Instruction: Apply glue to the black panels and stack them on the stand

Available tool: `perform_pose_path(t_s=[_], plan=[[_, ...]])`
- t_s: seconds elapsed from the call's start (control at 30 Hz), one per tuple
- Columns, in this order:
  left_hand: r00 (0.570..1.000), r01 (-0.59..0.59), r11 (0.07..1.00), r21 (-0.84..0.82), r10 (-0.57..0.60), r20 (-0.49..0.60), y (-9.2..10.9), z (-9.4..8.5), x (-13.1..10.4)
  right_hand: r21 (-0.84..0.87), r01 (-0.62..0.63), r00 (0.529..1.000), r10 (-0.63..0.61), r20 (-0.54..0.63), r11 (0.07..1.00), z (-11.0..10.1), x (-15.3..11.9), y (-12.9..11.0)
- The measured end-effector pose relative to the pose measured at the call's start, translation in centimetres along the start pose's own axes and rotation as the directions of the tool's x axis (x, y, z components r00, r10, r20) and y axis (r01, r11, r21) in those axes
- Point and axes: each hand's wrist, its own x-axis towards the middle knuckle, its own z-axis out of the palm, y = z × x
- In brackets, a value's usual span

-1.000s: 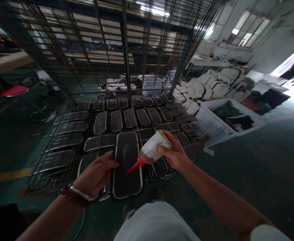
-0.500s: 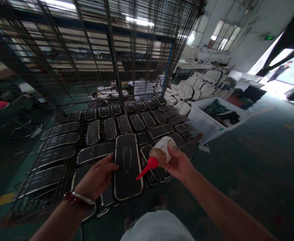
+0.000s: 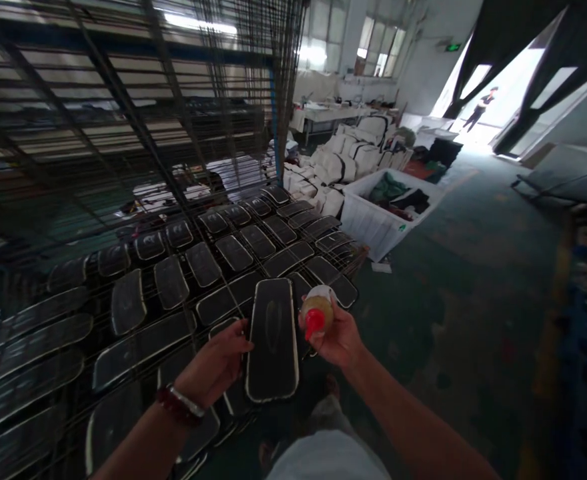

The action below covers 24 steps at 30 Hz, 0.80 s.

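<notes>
A black rounded rectangular panel (image 3: 273,353) with a pale edge is upright in front of me, a faint oval smear on its face. My left hand (image 3: 221,360) pinches its left edge between thumb and fingers. To the panel's right, my right hand (image 3: 338,337) is wrapped around a squeeze bottle (image 3: 327,313) of brownish content. Its red nozzle (image 3: 314,321) points toward me and slightly down, apart from the panel. Behind both hands, several similar black panels (image 3: 233,253) lie in rows on a wire rack (image 3: 186,320).
A tall wire grid (image 3: 123,127) rises behind the rows. Farther right stand a white bin (image 3: 373,217) with dark and green cloth and a heap of white bundles (image 3: 343,160). A person (image 3: 481,110) is in the bright doorway. Green floor (image 3: 453,320) extends to the right.
My view has swung to the right. The bottle's nozzle, earlier angled at the panel's lower right, now points toward me, away from the panel. My left hand keeps hold of the panel.
</notes>
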Motion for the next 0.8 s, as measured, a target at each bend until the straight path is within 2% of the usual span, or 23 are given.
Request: perform_pose_path(t_s=[0.1,0.23,0.33,0.4,0.47,0.53,0.63,0.7,0.73,0.77,0.8], plan=[[0.999,-0.016,0.998,0.058,0.018,-0.027,0.0,1.5,1.4,0.042,0.053,0.999,-0.053,-0.014,0.998,-1.0,0.6,-1.7],[0.992,-0.030,0.990,0.141,0.046,-0.114,-0.7,4.3,3.4,0.114,0.059,0.998,-0.058,-0.011,0.992,-2.2,2.2,-4.2],[0.983,-0.050,0.981,0.186,0.081,-0.165,-1.2,6.3,5.2,0.088,0.089,0.996,-0.087,-0.020,0.992,-2.5,3.4,-6.9],[0.977,-0.077,0.978,0.195,0.113,-0.179,-1.3,7.5,6.5,0.021,0.182,0.982,-0.180,-0.060,0.983,-2.2,4.0,-9.4],[0.977,-0.092,0.974,0.209,0.130,-0.172,-0.9,8.5,7.8,-0.106,0.344,0.930,-0.354,-0.096,0.933,-1.7,4.1,-12.3],[0.985,-0.086,0.968,0.235,0.118,-0.128,-0.3,9.6,9.1,-0.266,0.499,0.842,-0.535,-0.078,0.825,-1.2,3.8,-15.6],[0.998,-0.055,0.965,0.258,0.048,0.031,0.7,10.8,10.9,-0.488,0.631,0.698,-0.716,0.018,0.603,-1.0,3.0,-20.5],[0.990,-0.026,0.971,0.238,-0.008,0.139,1.4,11.3,11.9,-0.558,0.686,0.588,-0.807,0.046,0.468,-1.1,2.5,-23.6],[0.985,-0.021,0.977,0.214,-0.016,0.170,1.8,11.4,12.3,-0.558,0.705,0.547,-0.836,0.034,0.438,-1.3,2.4,-25.0],[0.985,-0.033,0.983,0.182,0.001,0.175,2.3,11.5,12.8,-0.531,0.721,0.526,-0.850,0.000,0.445,-1.5,2.2,-26.5],[0.987,-0.064,0.987,0.147,0.041,0.154,2.9,11.4,13.4,-0.481,0.727,0.536,-0.843,-0.050,0.490,-1.8,2.1,-27.9]])
